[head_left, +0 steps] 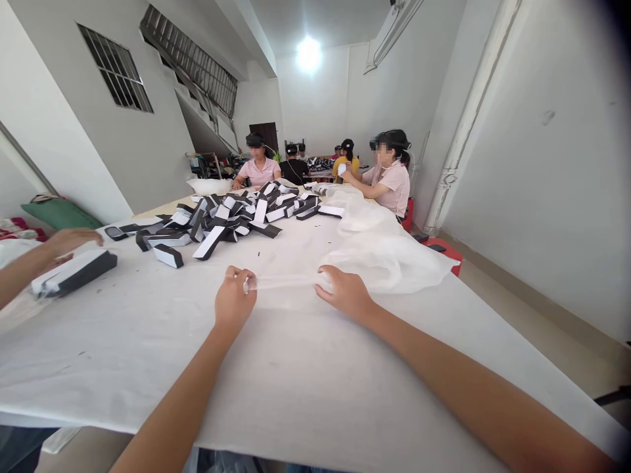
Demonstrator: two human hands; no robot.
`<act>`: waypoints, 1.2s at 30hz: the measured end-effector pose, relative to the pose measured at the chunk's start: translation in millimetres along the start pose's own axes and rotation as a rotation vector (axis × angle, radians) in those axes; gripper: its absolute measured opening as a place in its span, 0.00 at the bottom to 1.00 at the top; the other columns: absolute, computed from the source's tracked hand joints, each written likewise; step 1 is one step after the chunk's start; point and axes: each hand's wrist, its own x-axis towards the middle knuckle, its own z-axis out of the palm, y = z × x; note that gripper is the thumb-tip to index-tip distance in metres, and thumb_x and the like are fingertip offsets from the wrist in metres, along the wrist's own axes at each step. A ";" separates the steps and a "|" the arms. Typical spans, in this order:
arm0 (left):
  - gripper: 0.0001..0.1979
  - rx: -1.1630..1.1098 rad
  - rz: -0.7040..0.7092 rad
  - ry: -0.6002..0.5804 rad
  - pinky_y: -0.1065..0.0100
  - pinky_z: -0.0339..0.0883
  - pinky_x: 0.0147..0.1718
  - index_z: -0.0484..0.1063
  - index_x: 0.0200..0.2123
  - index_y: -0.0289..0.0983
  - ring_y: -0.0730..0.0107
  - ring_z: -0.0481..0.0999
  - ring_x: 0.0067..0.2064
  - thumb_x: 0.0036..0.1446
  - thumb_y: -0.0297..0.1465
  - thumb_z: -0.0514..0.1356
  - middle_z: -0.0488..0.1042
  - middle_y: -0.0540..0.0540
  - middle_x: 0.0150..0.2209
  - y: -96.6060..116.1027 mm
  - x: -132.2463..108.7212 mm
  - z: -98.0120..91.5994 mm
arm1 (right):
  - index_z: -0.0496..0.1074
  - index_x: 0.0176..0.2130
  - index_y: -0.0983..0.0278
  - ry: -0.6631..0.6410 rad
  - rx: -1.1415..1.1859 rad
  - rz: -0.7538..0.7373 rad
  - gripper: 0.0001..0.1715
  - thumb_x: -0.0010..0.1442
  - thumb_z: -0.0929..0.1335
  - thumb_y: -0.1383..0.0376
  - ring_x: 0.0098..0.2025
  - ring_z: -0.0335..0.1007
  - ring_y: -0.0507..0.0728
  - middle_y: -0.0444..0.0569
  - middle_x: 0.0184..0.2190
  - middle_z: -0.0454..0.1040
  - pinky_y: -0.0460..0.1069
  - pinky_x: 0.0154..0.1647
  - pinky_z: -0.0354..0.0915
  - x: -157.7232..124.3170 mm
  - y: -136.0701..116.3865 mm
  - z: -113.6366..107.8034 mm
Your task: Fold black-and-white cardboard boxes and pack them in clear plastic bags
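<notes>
Two bare hands are in the head view, above a white-covered counter (296, 374). The counter's near edge crosses below them; its right edge slants outward past the right forearm. Plain cloth extends between the forearms and left to another person's hand (73, 242) at a black-and-white piece (91, 270). Beyond lies a pile of similar pieces (210, 243). The film (286, 282) spans between the hands: thin, translucent, whitish, drawn into a narrow band. Left hand (235, 295): fingers clamped on the film. Right hand (345, 292): thumb and forefinger curved, tips apart; grip cannot be determined. Crumpled film heap (384, 263): just beyond the right hand.
</notes>
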 end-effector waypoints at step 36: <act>0.27 -0.301 -0.061 -0.389 0.57 0.62 0.57 0.64 0.60 0.42 0.55 0.64 0.62 0.61 0.43 0.48 0.67 0.43 0.61 -55.7 56.5 -19.6 | 0.68 0.54 0.63 -0.040 -0.135 -0.341 0.27 0.55 0.62 0.75 0.53 0.63 0.61 0.53 0.50 0.70 0.62 0.63 0.50 -5.3 -5.3 2.6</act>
